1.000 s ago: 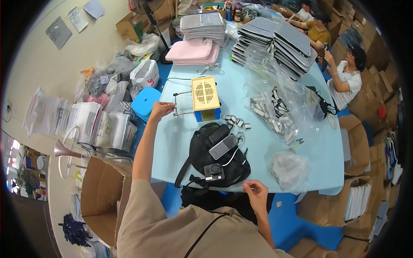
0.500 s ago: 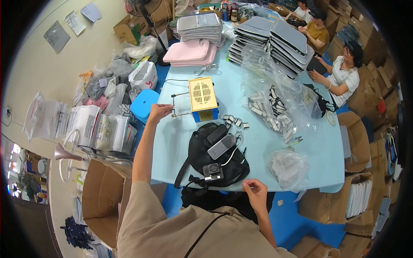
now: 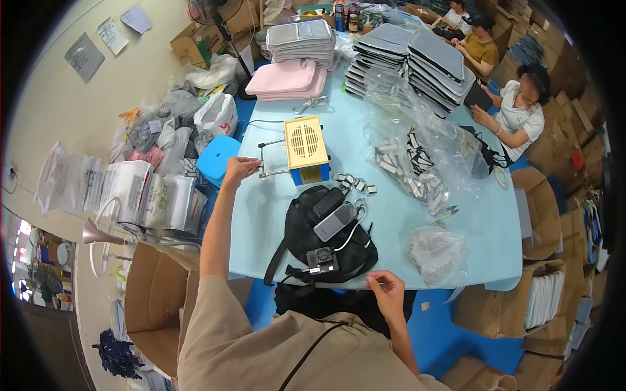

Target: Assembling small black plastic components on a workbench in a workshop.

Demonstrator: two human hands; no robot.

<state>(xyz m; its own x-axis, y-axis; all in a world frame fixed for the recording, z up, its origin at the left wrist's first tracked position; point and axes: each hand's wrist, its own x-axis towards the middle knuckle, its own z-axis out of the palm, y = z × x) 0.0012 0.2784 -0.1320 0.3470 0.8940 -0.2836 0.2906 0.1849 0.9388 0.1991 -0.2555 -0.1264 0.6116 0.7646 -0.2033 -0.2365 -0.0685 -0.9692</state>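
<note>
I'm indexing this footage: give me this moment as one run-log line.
left hand: at metal frame of yellow-blue box | right hand: by near table edge | black bag: on table, grey device atop

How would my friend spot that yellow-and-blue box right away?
Find the big pale blue table. Toward its left side, just beyond the black bag, sits the box. Unlike its neighbours, it has a slotted yellow top above blue.

L arm (image 3: 217, 228) outstretched fwd, almost straight; L hand (image 3: 241, 169), fingers bent, tips bunched; R forearm (image 3: 402, 342) angled fwd & inward, R hand (image 3: 387, 288) closer in, loosely curled, thumb nr fingertips
</note>
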